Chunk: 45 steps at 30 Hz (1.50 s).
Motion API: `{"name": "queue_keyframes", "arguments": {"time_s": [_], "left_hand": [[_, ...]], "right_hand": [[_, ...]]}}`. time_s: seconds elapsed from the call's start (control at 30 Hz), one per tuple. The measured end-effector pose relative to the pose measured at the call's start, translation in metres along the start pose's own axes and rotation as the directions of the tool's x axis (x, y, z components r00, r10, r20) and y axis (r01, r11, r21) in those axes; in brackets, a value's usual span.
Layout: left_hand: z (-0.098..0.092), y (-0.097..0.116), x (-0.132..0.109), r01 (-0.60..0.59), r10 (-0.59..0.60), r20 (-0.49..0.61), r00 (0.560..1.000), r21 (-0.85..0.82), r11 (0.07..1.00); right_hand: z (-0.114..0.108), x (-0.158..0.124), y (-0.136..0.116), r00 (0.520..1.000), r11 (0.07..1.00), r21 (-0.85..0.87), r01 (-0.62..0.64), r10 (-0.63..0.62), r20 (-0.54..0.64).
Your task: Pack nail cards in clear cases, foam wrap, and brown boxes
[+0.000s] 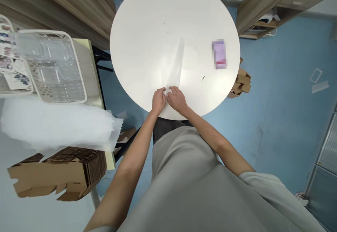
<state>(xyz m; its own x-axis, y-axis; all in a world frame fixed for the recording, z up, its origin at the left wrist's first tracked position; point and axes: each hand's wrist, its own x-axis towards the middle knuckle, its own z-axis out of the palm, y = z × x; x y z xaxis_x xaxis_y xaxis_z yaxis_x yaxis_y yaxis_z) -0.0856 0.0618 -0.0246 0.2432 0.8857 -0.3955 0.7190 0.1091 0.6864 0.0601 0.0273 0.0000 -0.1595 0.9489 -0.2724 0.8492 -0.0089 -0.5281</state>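
Note:
On the round white table (142, 24) lies a long, narrow, translucent white sheet (177, 66), its tapered end pointing away from me. Its near end is bunched between my hands at the table's front edge. My left hand (159, 99) has its fingers closed on the bunched part from the left. From the right, my right hand (177, 97) pinches the same part with bent fingers. The two hands almost touch. What exactly lies under the fingertips is hidden.
A blurred purple packet (219, 54) lies at the table's right. On the left are a white basket of clear plastic containers (56, 65), a stack of white sheets (58, 123) and flattened cardboard boxes (52, 177). Brown cardboard (240, 82) stands beyond the table's right edge.

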Motion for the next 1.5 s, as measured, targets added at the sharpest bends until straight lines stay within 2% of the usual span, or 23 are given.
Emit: {"name": "queue_keyframes", "arguments": {"time_s": [0.17,0.3,0.43,0.53,0.7,0.93,1.0,1.17,1.3,1.37,1.4,1.43,1.5], "left_hand": [[0.003,0.009,0.008,0.226,-0.231,-0.045,0.972,-0.084,0.970],[0.006,0.012,0.020,0.334,-0.339,-0.062,0.939,-0.089,0.939],[0.006,0.009,0.025,0.344,-0.348,-0.073,0.934,-0.066,0.937],[0.006,0.008,0.025,0.350,-0.352,-0.085,0.932,-0.036,0.936],[0.008,0.008,0.026,0.350,-0.348,-0.083,0.934,0.008,0.937],[0.014,0.007,0.023,0.339,-0.328,-0.107,0.939,0.104,0.935],[0.015,0.007,0.018,0.351,-0.339,-0.116,0.933,0.097,0.931],[0.018,0.007,0.008,0.312,-0.299,-0.218,0.929,0.028,0.950],[0.019,0.010,0.010,0.385,-0.380,-0.158,0.911,0.004,0.923],[0.019,0.011,0.013,0.410,-0.409,-0.129,0.903,-0.015,0.912],[0.018,0.011,0.015,0.420,-0.420,-0.119,0.900,-0.028,0.907],[0.018,0.012,0.016,0.431,-0.433,-0.111,0.895,-0.043,0.901],[0.017,0.013,0.017,0.455,-0.461,-0.102,0.881,-0.079,0.887]], "right_hand": [[0.012,0.007,-0.001,0.996,0.999,-0.028,0.029,-0.027,0.087],[0.012,0.006,0.004,0.991,0.998,-0.018,0.055,-0.053,0.124],[0.006,0.004,0.017,0.985,0.992,0.046,0.115,-0.120,0.123],[0.000,0.005,0.031,0.993,0.996,0.044,0.073,-0.076,0.092],[-0.003,0.011,0.045,0.992,0.999,0.042,0.021,-0.026,0.126],[0.005,0.013,0.050,0.992,0.997,0.035,0.063,-0.067,0.107],[0.007,0.011,0.052,0.993,0.997,0.043,0.065,-0.069,0.099],[0.011,0.009,0.054,0.995,0.994,0.102,0.040,-0.049,0.091],[0.009,0.006,0.055,0.995,0.988,0.149,0.041,-0.054,0.081],[0.008,0.003,0.056,1.000,0.981,0.193,-0.010,0.004,0.029],[0.008,0.002,0.056,0.997,0.972,0.224,-0.075,0.080,-0.013],[0.008,0.000,0.056,0.982,0.951,0.264,-0.161,0.180,-0.050],[0.008,0.000,0.056,0.919,0.866,0.361,-0.345,0.390,-0.058]]}}
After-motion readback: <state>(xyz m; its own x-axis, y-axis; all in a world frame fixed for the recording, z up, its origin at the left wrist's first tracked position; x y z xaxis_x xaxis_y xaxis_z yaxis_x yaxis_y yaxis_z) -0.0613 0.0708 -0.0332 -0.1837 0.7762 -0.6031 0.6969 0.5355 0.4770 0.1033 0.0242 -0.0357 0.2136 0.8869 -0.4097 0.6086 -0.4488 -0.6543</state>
